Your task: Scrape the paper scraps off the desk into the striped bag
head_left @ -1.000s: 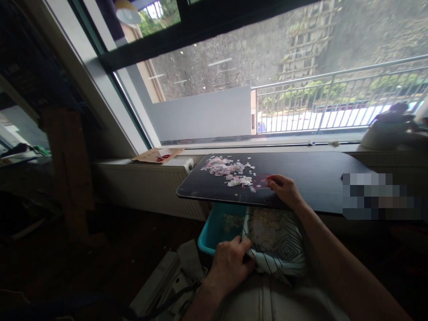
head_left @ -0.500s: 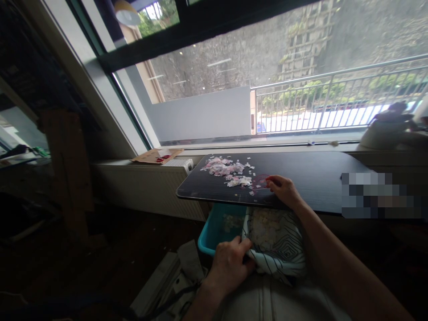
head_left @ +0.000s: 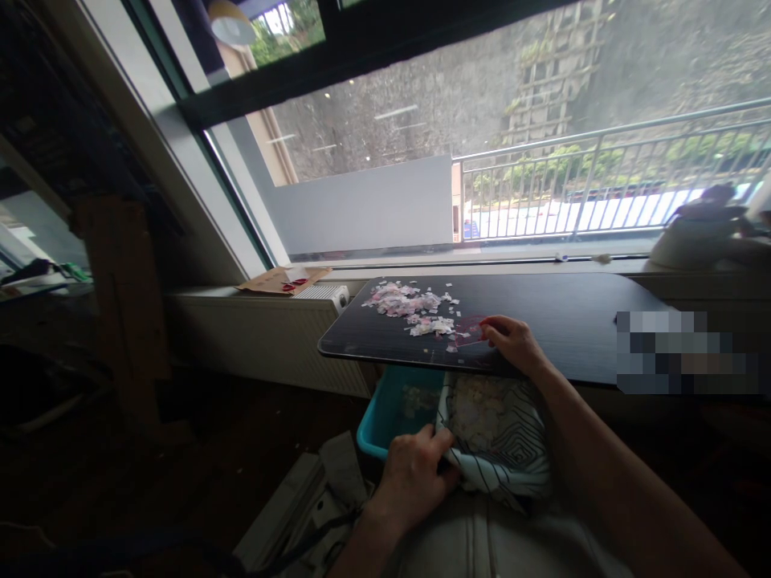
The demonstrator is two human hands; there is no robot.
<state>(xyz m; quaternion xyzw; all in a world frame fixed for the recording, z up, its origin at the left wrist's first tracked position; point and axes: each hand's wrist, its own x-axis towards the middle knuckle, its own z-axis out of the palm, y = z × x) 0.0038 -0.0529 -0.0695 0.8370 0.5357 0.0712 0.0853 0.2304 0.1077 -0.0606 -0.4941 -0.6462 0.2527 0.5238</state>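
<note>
A pile of small pink and white paper scraps [head_left: 413, 307] lies on a black tabletop [head_left: 560, 321]. My right hand [head_left: 511, 342] rests on the table near its front edge, fingers curled on a thin reddish transparent piece [head_left: 468, 331] that touches the nearest scraps. Below the table edge my left hand [head_left: 415, 475] is closed on the rim of a striped cloth [head_left: 499, 449] spread on my lap, with more scraps lying in it.
A turquoise plastic bin [head_left: 391, 409] stands under the table beside the cloth. A white radiator [head_left: 265, 337] runs along the window wall, with cardboard and red scissors [head_left: 289, 281] on the sill. A pale rounded object [head_left: 692, 237] sits at the far right.
My right hand with the reddish piece has shifted very slightly toward the table's front edge; the left hand keeps its grip on the cloth.
</note>
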